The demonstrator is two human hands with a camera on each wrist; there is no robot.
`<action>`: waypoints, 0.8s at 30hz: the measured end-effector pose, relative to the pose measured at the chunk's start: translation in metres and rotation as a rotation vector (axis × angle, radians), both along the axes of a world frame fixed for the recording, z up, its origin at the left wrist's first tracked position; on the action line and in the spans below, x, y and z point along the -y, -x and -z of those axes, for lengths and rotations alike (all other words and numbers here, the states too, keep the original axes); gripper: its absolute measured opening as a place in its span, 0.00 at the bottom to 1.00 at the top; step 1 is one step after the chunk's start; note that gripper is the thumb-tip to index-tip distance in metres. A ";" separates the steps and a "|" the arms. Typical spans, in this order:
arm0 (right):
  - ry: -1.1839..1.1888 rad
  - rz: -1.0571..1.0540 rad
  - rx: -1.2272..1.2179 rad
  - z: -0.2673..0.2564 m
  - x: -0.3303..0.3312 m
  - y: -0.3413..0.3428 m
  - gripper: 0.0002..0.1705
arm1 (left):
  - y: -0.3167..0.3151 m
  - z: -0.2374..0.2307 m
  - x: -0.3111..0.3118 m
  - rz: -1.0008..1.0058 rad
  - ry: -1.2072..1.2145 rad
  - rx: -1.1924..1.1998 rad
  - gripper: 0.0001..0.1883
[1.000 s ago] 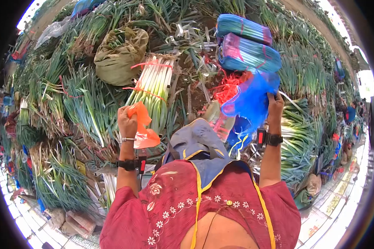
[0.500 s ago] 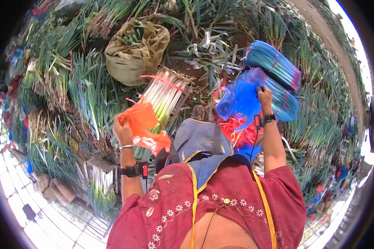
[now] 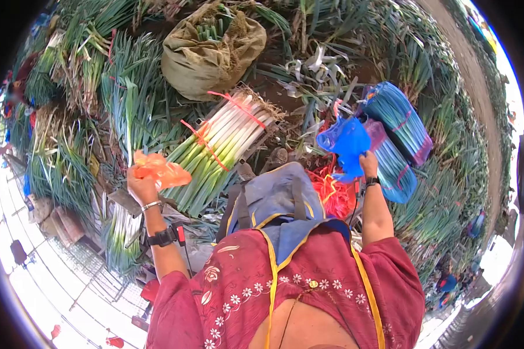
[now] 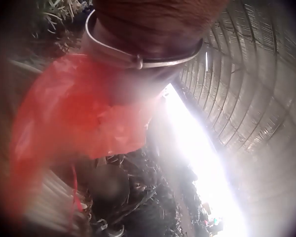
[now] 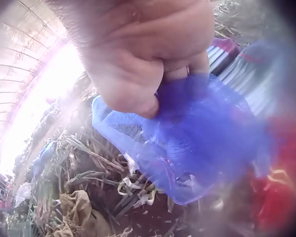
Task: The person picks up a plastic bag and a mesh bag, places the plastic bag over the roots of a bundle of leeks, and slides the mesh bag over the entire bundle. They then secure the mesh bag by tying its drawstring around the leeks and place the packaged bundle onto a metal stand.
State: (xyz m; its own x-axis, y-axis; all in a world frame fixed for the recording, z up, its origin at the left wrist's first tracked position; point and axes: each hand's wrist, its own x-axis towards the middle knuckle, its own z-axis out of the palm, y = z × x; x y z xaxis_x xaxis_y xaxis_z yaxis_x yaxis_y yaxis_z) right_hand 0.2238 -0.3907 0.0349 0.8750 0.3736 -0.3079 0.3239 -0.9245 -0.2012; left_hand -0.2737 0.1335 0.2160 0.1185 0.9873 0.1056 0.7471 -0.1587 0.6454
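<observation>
In the head view the left hand point(image 3: 142, 187) grips a thin orange plastic bag point(image 3: 162, 171), left of a bundle of green onions point(image 3: 230, 131) tied with red bands. The bag point(image 4: 84, 113) looks red in the left wrist view, where the fingers are mostly hidden. The right hand point(image 3: 368, 164) pinches a blue plastic bag point(image 3: 348, 145) beside blue-wrapped bundles point(image 3: 399, 123). Up close, the right hand point(image 5: 148, 64) has its fingers curled onto the blue mesh-like bag point(image 5: 197, 143).
A tan cloth sack point(image 3: 201, 61) holding greens stands beyond the tied bundle. Red plastic strips point(image 3: 335, 195) lie below the blue bag. Loose green onions point(image 3: 64, 163) spread on the left and more point(image 3: 448, 192) on the right. A shoe point(image 3: 275, 158) shows near the middle.
The left hand has moved outward to the left with the orange bag, which now hangs less spread. The right hand has shifted slightly down with the blue bag. The head view has turned.
</observation>
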 end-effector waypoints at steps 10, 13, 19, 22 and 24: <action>-0.113 -0.344 -0.321 0.130 -0.121 -0.046 0.28 | -0.030 0.134 -0.091 -0.639 0.110 1.103 0.31; -0.092 -0.415 -0.533 0.181 -0.232 -0.077 0.23 | -0.088 0.210 -0.090 -0.678 0.459 1.103 0.40; -0.023 -0.392 -0.786 0.213 -0.397 -0.089 0.21 | -0.152 0.355 -0.108 -0.414 0.696 -0.220 0.25; -0.139 -0.640 -0.678 0.277 -0.413 -0.072 0.22 | -0.156 0.385 -0.114 -0.207 0.671 -0.593 0.24; 0.009 -0.666 -0.876 0.294 -0.426 -0.054 0.23 | -0.169 0.368 -0.118 -0.330 0.649 -0.523 0.23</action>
State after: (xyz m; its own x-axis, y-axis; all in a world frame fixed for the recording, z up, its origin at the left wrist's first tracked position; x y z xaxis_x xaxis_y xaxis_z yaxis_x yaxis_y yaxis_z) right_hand 0.2776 0.0355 -0.2593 -0.0234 0.6846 -0.7286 0.5064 -0.6202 -0.5990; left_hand -0.1049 0.2512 -0.1517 -0.3057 0.8262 -0.4732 0.9140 0.3939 0.0973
